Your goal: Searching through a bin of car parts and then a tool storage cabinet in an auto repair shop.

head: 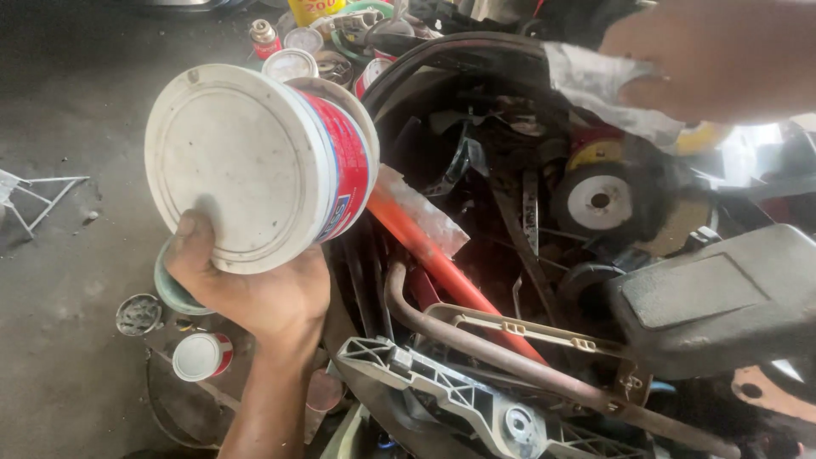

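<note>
My left hand (255,293) holds a white plastic tub (255,161) with a red and blue label, tipped on its side so its round base faces me. It hangs at the left of an opened motor scooter body (476,280). My right hand (705,59) is at the top right, closed on a crumpled grey rag (595,89) above the machine's inner parts. A white wheel-like pulley (599,201) sits just below the rag.
A red frame tube (442,263), a rusty pipe (510,361) and a grey plastic bracket (459,395) cross the open bay. A dark seat part (722,297) lies at right. Spray cans and tins (289,51) stand behind; small lids (200,355) lie on the concrete floor (68,255).
</note>
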